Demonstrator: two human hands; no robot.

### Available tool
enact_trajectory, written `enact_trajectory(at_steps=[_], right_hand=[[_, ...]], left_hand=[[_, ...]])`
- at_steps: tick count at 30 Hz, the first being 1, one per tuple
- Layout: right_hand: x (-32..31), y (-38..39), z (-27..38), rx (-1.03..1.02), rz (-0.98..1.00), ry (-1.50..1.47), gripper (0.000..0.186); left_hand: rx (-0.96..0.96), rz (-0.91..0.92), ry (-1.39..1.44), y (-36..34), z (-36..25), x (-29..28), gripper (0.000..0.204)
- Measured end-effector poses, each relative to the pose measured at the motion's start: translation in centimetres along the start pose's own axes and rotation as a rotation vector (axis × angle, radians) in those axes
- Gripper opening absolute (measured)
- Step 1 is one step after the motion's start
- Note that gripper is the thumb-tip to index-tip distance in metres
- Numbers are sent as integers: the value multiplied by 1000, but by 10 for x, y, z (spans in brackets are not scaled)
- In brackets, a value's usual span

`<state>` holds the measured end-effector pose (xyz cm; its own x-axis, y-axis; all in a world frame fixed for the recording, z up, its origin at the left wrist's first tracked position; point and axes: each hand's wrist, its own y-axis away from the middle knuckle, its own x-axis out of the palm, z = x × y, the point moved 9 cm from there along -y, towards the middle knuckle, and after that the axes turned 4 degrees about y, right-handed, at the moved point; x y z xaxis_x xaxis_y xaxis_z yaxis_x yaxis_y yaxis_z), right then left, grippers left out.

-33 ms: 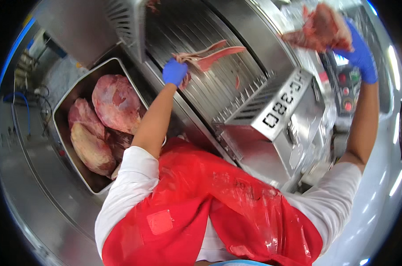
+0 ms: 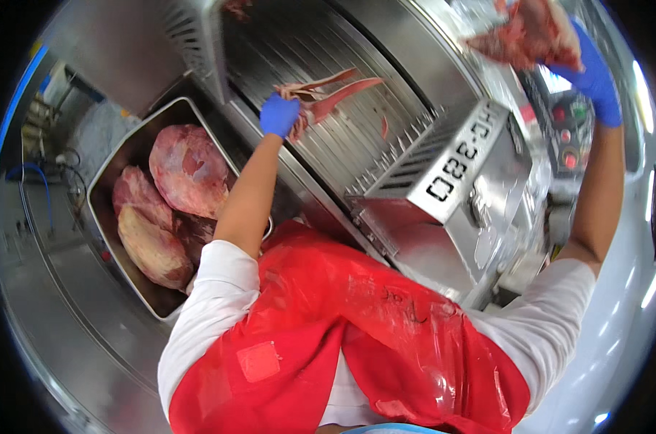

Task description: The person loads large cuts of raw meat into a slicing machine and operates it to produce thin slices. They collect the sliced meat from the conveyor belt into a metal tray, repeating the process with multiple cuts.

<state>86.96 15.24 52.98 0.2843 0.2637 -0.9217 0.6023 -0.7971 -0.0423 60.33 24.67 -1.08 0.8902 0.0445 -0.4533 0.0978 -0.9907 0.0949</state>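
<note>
My left hand [image 2: 279, 115], in a blue glove, is closed around several thin meat strips [image 2: 329, 103] over the ridged metal bed of a slicing machine [image 2: 320, 50]. The strips' long ends trail to the right across the ridges. High at the far right, my right hand [image 2: 592, 76], also blue-gloved, grips a large chunk of raw meat [image 2: 534, 36]. That chunk hangs raised above the machine's right side, partly cut off by the picture's upper edge. A small meat scrap [image 2: 384, 128] lies on the bed, right of the strips.
A metal tub [image 2: 131, 291] at left holds several big raw meat pieces [image 2: 189, 170]. A row of upright spikes [image 2: 396, 155] lines a slotted metal block [image 2: 443, 189] in front of the bed. A control panel with buttons [image 2: 568, 137] stands at the right, under my right arm.
My left hand has shifted slightly left, drawing the meat strips with it. My right hand has risen a little with the meat chunk, further toward the upper edge.
</note>
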Motion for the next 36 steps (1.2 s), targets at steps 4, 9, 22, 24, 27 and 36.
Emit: enact_trajectory(at_steps=[4, 9, 22, 24, 27, 36], right_hand=[[-18, 10, -11, 250, -153, -94, 79], [26, -20, -5, -70, -123, -366, 72], [163, -157, 101, -375, -36, -615, 51], [193, -183, 109, -398, 59, -465, 55], [256, -222, 91, -557, -164, -204, 61], [326, -299, 56, 96, -2, -601, 48]], left_hand=[[-370, 319, 766, -10, -1, 45, 28], [-438, 370, 1279, -101, -63, 49, 13], [71, -75, 782, -4, -19, -40, 29], [170, -64, 673, 41, -19, -34, 24], [81, 73, 546, 101, -27, -25, 23], [14, -6, 65, 247, 49, -136, 20]])
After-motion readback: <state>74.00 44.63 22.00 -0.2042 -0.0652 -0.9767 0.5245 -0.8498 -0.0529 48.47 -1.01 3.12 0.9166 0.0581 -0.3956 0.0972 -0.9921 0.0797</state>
